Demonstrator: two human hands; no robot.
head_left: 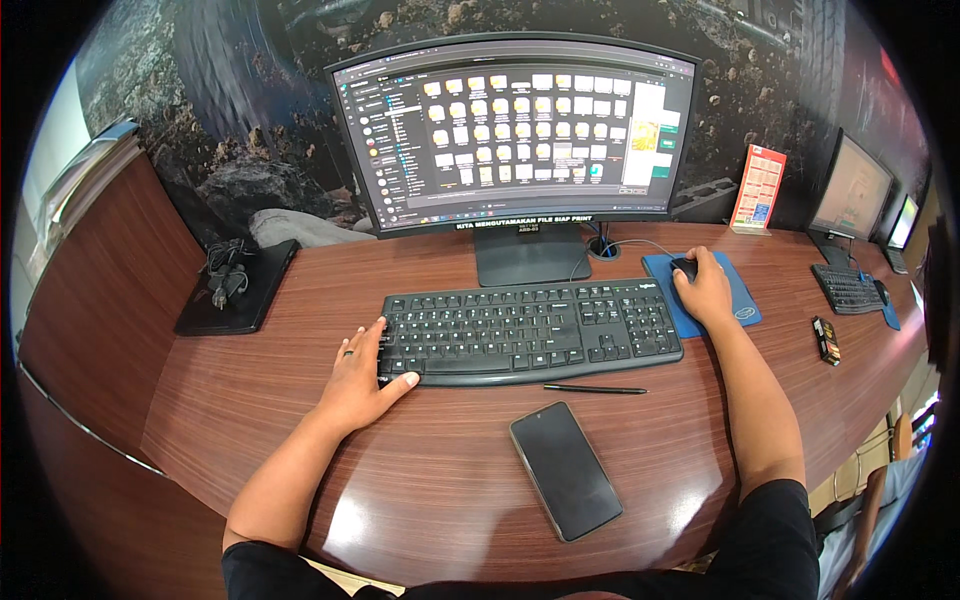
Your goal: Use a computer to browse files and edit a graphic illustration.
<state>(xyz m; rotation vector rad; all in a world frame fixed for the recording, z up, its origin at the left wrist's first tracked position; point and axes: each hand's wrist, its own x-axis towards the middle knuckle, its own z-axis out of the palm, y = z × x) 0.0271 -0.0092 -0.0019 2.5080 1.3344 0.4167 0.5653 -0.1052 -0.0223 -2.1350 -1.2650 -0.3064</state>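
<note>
My left hand (pixel 365 378) rests with fingers apart at the left end of a black keyboard (pixel 525 330). My right hand (pixel 705 290) is closed over a black mouse (pixel 683 268) on a blue mouse pad (pixel 740 310). A large curved monitor (pixel 515 140) shows a grid of folder and file icons behind the keyboard. A black pen (pixel 595 389) lies along the keyboard's front edge, and a dark-screened phone (pixel 565 470) lies face up on the wooden desk (pixel 430 460) between my forearms.
Left: a black laptop (pixel 200 315) with coiled cable (pixel 228 275), papers (pixel 75 180) by a partition. Right: an upright red card (pixel 757 190), a small dark box (pixel 826 339), other screens (pixel 848 195), another keyboard (pixel 843 290), a chair (pixel 860 520). A cable hole (pixel 602 248) sits behind.
</note>
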